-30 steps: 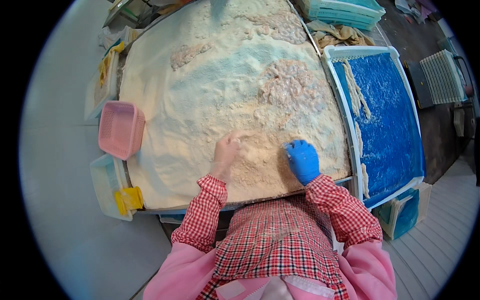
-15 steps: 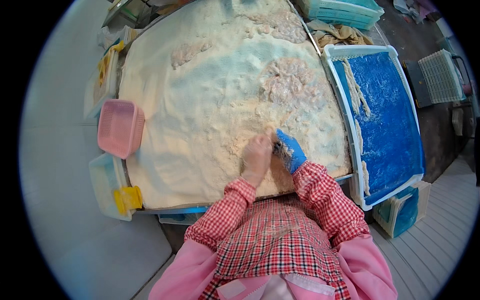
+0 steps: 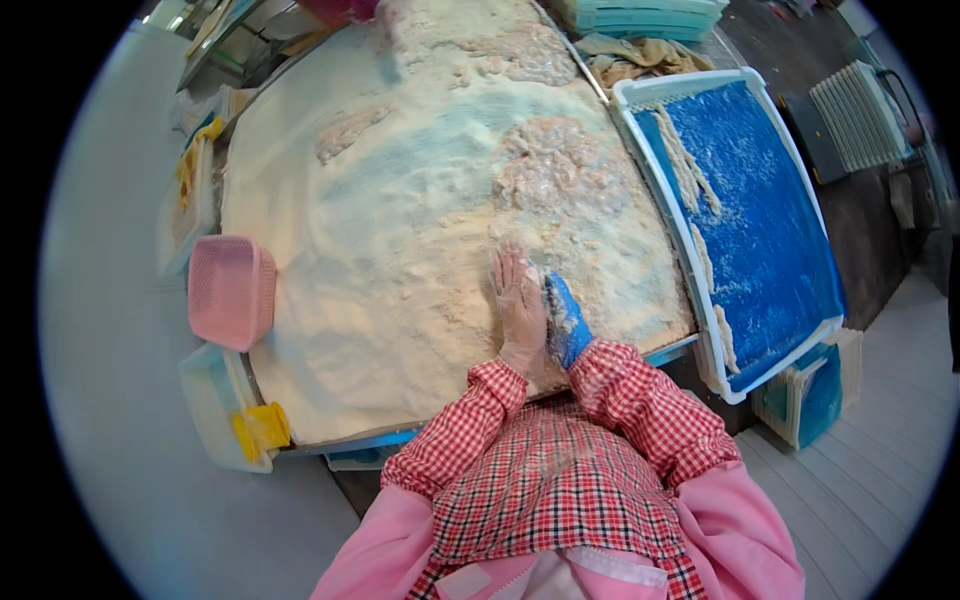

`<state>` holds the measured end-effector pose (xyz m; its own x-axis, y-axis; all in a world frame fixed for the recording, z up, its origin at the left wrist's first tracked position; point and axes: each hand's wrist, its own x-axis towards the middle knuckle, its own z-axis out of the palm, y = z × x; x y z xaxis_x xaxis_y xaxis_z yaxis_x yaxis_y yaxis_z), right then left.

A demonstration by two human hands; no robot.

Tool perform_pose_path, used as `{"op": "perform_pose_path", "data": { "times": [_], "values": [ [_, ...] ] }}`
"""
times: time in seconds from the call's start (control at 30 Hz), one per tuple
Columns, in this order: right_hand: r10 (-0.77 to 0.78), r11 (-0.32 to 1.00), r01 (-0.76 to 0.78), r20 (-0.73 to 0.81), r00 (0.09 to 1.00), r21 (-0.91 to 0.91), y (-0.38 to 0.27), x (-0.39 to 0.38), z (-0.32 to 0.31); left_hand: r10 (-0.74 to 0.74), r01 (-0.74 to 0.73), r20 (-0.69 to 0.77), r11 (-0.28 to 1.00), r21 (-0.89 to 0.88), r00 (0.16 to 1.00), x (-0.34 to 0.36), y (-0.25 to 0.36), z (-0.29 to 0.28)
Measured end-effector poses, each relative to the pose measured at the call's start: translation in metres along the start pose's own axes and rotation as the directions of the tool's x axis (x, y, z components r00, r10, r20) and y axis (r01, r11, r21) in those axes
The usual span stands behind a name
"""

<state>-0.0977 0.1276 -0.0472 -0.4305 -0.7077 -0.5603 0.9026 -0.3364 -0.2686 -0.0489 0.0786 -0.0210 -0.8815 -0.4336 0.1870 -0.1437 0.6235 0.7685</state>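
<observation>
My left hand (image 3: 521, 310), in a thin clear glove, is open, its fingers stretched out over the powder-covered table (image 3: 330, 375). Against its inner side lies my right hand (image 3: 567, 320) in a blue glove dusted with crumbs, its fingers extended. The palms face each other, and a small pale bit shows near the fingertips; what lies between them is hidden. Beyond my hands sits a wet, pinkish heap of what looks like raw meat pieces (image 3: 560, 168). To the right, several pale coated strips (image 3: 688, 165) lie along the left side of a blue-lined white tray (image 3: 780, 220).
A pink basket (image 3: 232, 293) stands at the table's left edge, near a clear bin with a yellow object (image 3: 262, 429). Smaller meat piles (image 3: 350, 132) lie farther off. Another person's pink sleeve (image 3: 335, 10) shows at the far edge. Teal crates (image 3: 645, 17) and cloth (image 3: 645, 60) are at far right.
My left hand has gone from curled fingers to straight ones, laid along the right hand. The view has shifted slightly, and another person's sleeve has come in at the far edge.
</observation>
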Motion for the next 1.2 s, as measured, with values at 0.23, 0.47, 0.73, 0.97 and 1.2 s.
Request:
{"op": "perform_pose_path", "data": {
  "times": [0.23,0.47,0.73,0.97,1.2],
  "values": [
    [0.080,0.997,-0.081,0.054,0.995,0.020,-0.056,-0.034,-0.013,0.071,-0.098,0.080,0.909,0.405,0.994,0.049,-0.011,0.000],
    [-0.204,0.797,0.032,-0.219,0.954,-0.603,-0.196,-0.104,0.005,0.064,-0.430,0.558,0.712,0.556,0.827,-0.028,-0.050,-0.020],
    [-0.309,0.691,-0.037,-0.341,0.888,-0.722,-0.290,-0.094,-0.094,-0.197,0.233,-0.134,0.900,0.369,0.971,0.088,-0.083,-0.020],
    [-0.326,0.448,-0.099,-0.265,0.907,-0.888,-0.293,-0.109,-0.108,-0.107,0.085,0.090,0.970,0.226,0.990,0.082,-0.044,-0.001],
    [-0.649,0.293,0.064,-0.149,0.746,-0.954,-0.259,-0.135,-0.122,-0.154,0.103,0.136,0.940,0.327,0.979,0.041,-0.065,-0.040]
  ]
}}
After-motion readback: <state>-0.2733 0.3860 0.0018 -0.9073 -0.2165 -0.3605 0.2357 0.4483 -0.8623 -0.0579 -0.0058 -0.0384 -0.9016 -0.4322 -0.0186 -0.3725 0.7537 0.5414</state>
